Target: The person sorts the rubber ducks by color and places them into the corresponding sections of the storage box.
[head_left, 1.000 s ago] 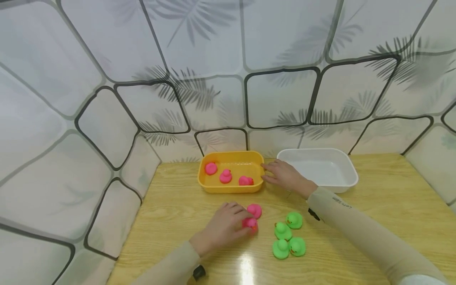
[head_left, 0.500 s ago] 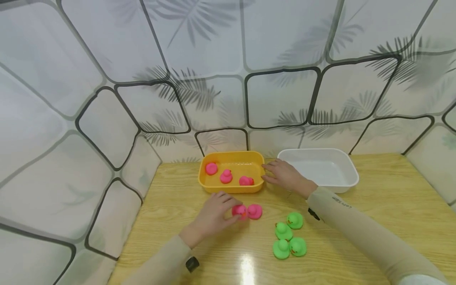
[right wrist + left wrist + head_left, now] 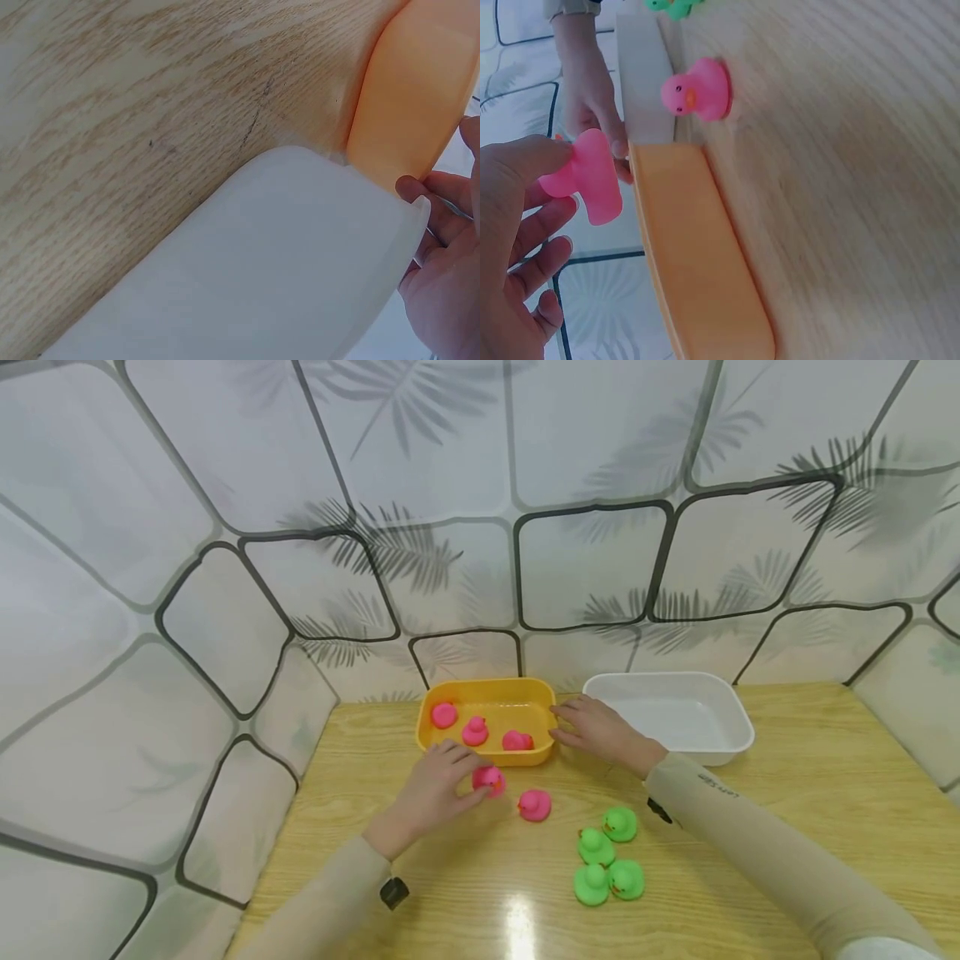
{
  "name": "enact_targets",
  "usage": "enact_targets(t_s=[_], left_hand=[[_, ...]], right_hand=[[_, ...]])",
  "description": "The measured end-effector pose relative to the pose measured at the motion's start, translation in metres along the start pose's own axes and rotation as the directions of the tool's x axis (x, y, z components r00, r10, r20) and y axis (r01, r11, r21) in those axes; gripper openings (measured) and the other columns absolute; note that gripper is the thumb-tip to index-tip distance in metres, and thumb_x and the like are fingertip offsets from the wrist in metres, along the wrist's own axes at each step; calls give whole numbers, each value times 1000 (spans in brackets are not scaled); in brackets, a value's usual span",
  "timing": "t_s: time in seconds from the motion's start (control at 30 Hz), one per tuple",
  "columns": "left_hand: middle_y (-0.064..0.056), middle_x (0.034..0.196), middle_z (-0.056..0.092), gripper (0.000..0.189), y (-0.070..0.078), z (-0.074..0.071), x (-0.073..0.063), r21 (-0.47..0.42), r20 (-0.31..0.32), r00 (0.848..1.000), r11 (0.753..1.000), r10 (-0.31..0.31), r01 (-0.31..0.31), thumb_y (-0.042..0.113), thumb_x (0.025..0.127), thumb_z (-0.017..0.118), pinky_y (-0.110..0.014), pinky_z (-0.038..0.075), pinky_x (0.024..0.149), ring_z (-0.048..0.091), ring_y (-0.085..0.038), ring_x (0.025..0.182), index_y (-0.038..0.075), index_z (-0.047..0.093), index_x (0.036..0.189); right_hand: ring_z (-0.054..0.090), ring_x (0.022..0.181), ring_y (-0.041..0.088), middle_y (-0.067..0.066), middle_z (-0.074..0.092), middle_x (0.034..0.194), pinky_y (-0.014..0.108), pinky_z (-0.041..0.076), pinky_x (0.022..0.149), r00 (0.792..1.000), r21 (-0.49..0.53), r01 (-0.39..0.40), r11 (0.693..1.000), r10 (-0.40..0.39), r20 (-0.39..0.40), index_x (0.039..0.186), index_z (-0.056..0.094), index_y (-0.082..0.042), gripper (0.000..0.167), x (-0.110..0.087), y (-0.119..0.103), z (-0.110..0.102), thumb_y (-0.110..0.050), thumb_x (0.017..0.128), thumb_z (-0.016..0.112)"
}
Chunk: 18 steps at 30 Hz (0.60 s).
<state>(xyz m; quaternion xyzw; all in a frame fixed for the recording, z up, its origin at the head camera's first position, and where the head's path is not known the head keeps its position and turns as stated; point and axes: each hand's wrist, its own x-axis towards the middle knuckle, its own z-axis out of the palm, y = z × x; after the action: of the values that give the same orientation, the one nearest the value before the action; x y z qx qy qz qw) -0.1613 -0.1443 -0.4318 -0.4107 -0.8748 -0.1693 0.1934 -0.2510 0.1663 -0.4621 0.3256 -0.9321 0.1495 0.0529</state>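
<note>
My left hand (image 3: 431,785) pinches a pink rubber duck (image 3: 596,180) between thumb and fingers, above the table in front of the yellow-orange tray (image 3: 487,758). Inside that tray lie three more pink ducks, one of them the middle duck (image 3: 475,732). A single pink duck (image 3: 534,806) sits on the table to the right of my left hand. My right hand (image 3: 603,735) reaches across the front left corner of the white tray (image 3: 727,752), its fingertips touching the right end of the orange tray.
Several green rubber ducks (image 3: 596,846) stand bunched on the wooden table (image 3: 712,893), right of centre. Both trays stand side by side at the back, near the patterned wall covering (image 3: 592,568), which also rises at the left and right.
My left hand has carried a pink duck from beside the other loose one leftward and back, to the orange tray's front. The right hand has stayed at the tray's end.
</note>
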Motion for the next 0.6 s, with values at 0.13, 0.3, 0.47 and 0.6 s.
enact_targets(t_s=[0.13,0.3,0.47,0.6], left_hand=[[0,102,74,31,-10,-3,5,11,-17,1000,1000,1,-1,25,84,89,-38,53,83,62,-21,94,12,77,108],[-1,100,74,33,-22,-6,11,10,-51,999,1000,15,-15,22,82,90,-38,52,78,59,-22,88,10,77,109],[-3,95,72,30,-33,-11,16,7,-61,998,1000,-12,13,21,83,90,-41,51,78,59,-25,88,8,77,107],[-6,96,72,28,-43,-13,19,11,-48,998,999,-49,49,20,84,88,-43,51,78,61,-27,89,6,77,106]], right_hand=[[61,122,42,24,66,129,55,47,108,1000,9,-4,1000,4,2,136,63,8,50,0,-1,-1,-29,103,66],[62,120,42,25,66,128,55,48,107,1000,21,13,1000,-13,-9,135,63,9,50,-1,-1,-3,-28,102,67],[63,118,42,25,67,126,55,49,106,999,6,33,999,-33,-16,133,63,10,49,0,-1,-3,-28,102,67],[63,118,42,25,67,126,54,49,106,1000,0,27,1000,-27,-8,134,63,10,49,0,-1,-3,-28,102,66]])
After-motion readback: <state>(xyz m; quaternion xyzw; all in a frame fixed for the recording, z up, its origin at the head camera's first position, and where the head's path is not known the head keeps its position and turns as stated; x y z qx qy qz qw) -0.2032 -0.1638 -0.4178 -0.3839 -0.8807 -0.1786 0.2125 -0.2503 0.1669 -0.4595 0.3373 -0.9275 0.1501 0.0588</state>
